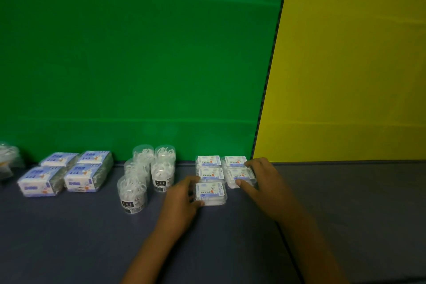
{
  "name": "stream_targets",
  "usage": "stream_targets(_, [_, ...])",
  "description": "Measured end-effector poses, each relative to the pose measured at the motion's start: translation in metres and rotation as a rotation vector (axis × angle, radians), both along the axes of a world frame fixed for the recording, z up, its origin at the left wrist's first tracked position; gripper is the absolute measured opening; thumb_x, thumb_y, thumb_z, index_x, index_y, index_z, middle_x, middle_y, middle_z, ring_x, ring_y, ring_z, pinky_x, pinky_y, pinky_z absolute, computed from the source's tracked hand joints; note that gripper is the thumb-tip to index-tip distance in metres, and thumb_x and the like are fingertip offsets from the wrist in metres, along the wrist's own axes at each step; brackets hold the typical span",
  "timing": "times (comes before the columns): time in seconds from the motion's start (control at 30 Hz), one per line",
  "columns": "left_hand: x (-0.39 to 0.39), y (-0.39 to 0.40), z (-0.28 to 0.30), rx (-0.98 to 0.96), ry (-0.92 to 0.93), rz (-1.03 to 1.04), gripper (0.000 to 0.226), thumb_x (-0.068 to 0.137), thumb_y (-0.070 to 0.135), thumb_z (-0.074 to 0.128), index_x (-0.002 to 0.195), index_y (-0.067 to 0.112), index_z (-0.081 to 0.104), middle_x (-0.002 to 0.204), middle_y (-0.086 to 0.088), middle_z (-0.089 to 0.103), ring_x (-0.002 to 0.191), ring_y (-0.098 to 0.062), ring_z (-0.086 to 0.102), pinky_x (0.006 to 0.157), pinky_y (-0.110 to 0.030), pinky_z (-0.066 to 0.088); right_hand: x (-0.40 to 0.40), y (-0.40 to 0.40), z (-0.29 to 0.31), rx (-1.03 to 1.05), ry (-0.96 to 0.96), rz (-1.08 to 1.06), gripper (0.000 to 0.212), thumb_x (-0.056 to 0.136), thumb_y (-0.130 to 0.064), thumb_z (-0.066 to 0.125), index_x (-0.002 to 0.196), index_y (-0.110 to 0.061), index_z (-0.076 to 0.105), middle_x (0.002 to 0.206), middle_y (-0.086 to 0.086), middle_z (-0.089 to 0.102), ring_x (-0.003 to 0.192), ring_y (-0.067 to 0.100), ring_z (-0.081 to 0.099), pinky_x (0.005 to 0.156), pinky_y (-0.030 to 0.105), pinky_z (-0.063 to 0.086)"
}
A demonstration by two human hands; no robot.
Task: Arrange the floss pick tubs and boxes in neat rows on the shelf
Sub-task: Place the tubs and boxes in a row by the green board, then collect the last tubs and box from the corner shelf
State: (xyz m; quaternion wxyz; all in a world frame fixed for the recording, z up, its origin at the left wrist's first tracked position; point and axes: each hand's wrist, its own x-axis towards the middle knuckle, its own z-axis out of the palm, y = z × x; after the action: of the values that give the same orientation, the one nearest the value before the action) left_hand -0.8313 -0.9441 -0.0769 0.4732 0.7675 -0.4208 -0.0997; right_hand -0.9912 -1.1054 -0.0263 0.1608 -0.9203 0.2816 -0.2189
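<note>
Our left hand (pixel 184 193) pinches the small clear flat plastic floss box (pixel 211 193) at its left edge, nearest us; our right hand (pixel 258 176) rests relaxed on the neighbouring column, whose front slot lies rightward.

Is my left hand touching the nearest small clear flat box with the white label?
Touching. The head view shows the left hand with its thumb and fingers on the left edge of the nearest small clear flat box.
</note>
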Motion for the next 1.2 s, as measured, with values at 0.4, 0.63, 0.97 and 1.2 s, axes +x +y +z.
stream_targets(0.4, [-0.025, 0.003, 0.011, 0.083, -0.167, 0.108, 0.058, 0.074, 0.011, 0.077, 0.126, 0.025, 0.056, 0.123, 0.007, 0.063, 0.114, -0.008, 0.059, 0.099, -0.029, 0.047, -0.005, -0.022, -0.003, -0.056, 0.022, 0.177, 0.049, 0.094, -0.046, 0.056, 0.135, -0.022, 0.044, 0.135, -0.002, 0.045, 0.122, 0.016, 0.044, 0.097, 0.03, 0.041])
stream_targets(0.63, [-0.041, 0.041, 0.048, 0.265, -0.557, 0.271, 0.049, 0.086, 0.035, 0.064, 0.132, 0.025, 0.05, 0.129, 0.0, 0.053, 0.115, -0.022, 0.053, 0.088, -0.038, 0.051, -0.005, -0.006, 0.0, -0.155, 0.04, 0.229, 0.056, 0.093, -0.055, 0.05, 0.138, -0.023, 0.042, 0.139, -0.002, 0.046, 0.125, 0.016, 0.043, 0.1, 0.032, 0.042])
stream_targets(0.97, [-0.035, 0.125, 0.084, 0.507, -0.762, 0.55, 0.062, 0.088, 0.055, 0.051, 0.139, 0.02, 0.042, 0.135, -0.007, 0.05, 0.12, -0.03, 0.049, 0.092, -0.041, 0.043, 0.022, 0.068, 0.032, -0.277, 0.054, 0.317, 0.065, 0.094, -0.062, 0.042, 0.144, -0.021, 0.035, 0.142, -0.001, 0.043, 0.128, 0.019, 0.041, 0.102, 0.034, 0.037])
stream_targets(1.2, [-0.018, 0.229, 0.081, 0.55, -0.712, 0.606, 0.067, 0.089, 0.058, 0.047, 0.142, 0.019, 0.037, 0.14, -0.007, 0.045, 0.123, -0.029, 0.046, 0.095, -0.04, 0.043, 0.05, 0.158, 0.043, -0.297, 0.05, 0.406, 0.063, 0.092, -0.061, 0.047, 0.141, -0.024, 0.034, 0.139, -0.003, 0.042, 0.126, 0.019, 0.041, 0.101, 0.033, 0.038])
